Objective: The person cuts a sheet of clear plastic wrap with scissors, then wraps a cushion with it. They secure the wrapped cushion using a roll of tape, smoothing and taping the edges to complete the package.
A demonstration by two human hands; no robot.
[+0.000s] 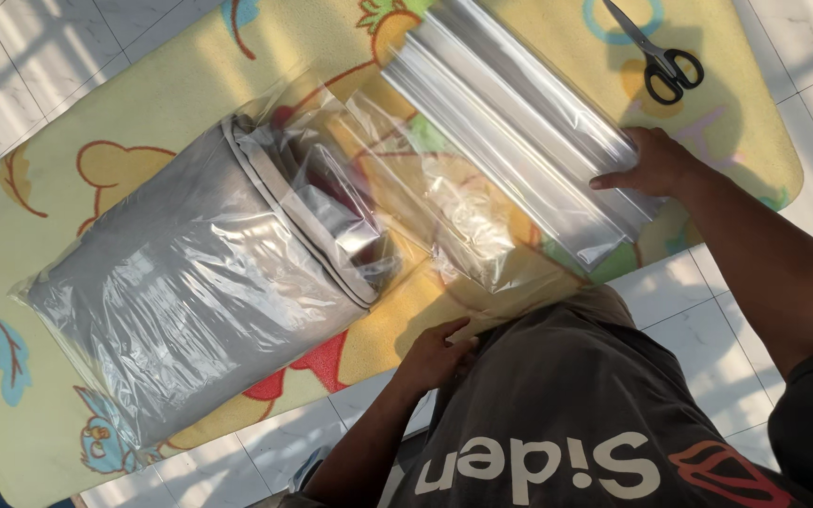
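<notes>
Nearest the person, the left hand lay at the near edge of the yellow play mat, just where the mat met the tiled floor. Its fingers were curled at the loose mouth of a clear plastic bag. Whether they actually pinched the film or only rested on it could not be told, since the dark shirt crowded that spot.

The bag ran away from that hand toward the mat's near-left corner. Its long axis lay on a slant, with the empty, crumpled mouth end toward the middle of the mat and the filled end to the left. A folded grey cloth filled that left part and stopped short of the mouth, so slack film lay between the cloth and the left hand. The left hand was plainly the nearer one to the bag and the cloth.

Farther out, toward the mat's right edge, the right hand lay spread and flat, thumb out, on the end of a stack of flat clear bags, pressing rather than clasping. The stack stretched from that hand up toward the far edge, its near side touching or overlapping the slack mouth.

Beyond it, near the far-right corner, black-handled scissors lay well apart from both hands.
</notes>
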